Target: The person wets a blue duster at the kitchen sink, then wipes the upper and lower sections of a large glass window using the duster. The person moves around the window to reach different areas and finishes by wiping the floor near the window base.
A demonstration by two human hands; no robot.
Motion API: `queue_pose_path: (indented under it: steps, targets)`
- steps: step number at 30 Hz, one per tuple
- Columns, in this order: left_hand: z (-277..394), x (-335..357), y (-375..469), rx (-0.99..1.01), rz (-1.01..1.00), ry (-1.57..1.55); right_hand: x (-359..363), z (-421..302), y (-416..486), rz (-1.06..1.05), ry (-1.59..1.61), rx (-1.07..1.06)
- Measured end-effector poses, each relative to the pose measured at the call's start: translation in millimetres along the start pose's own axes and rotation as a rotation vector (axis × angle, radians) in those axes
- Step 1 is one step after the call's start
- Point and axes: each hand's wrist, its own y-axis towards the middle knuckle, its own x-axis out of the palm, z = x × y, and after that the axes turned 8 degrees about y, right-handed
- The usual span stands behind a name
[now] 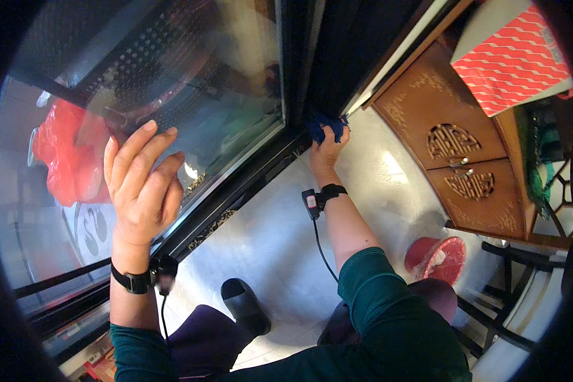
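Note:
My right hand [332, 143] holds a bunched dark blue cloth [323, 128] against the dark door frame [293, 136], at the corner near the wall edge. My left hand [145, 184] is raised in front of a large glass pane [229, 110], fingers apart and slightly curled, with nothing in it. Whether its fingertips touch the glass cannot be told. Behind the pane are a red plastic bag [74, 157] and a perforated panel [138, 52]. Each wrist wears a black strap with a small cabled device.
A brown wooden cabinet [410, 105] with carved door ornaments stands on the right, beside a red-and-white patterned box [515, 62]. A red bucket [422, 258] is on the floor near my right knee, by a black metal-framed chair or rack [504, 329]. My slippered foot [246, 305] rests below.

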Motion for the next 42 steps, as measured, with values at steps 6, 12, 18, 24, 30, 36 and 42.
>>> queue_pose_path:
  steps: [6, 12, 18, 24, 30, 36, 42]
  targets:
    - [-0.4, 21.8, -8.4, 0.034, 0.006, 0.235, 24.1, 10.7, -44.7, -0.101, -0.060, 0.277]
    - [-3.0, 23.4, -9.1, 0.042, -0.003, 0.230, 2.3, -19.7, -23.8, -0.028, 0.281, 0.292]
    - [-6.4, 19.6, -12.8, 0.068, -0.018, 0.220, 40.6, -26.8, -16.8, -0.185, 0.098, 0.250]
    - [-7.2, 12.9, -18.4, 0.060, -0.050, 0.271, 2.1, 4.1, -27.6, -0.691, 0.104, 0.271]
    - [-11.1, 14.6, -32.5, 0.062, -0.069, 0.351, -82.2, 61.5, 24.6, -0.256, 0.299, 0.599]
    - [-19.2, 15.9, -44.7, 0.070, -0.052, 0.399, -59.6, 122.0, 83.7, -0.158, -0.354, 0.652]
    - [-22.4, 15.2, -50.4, 0.077, -0.054, 0.427, -23.9, 104.7, 19.3, -0.286, -0.431, 0.212]
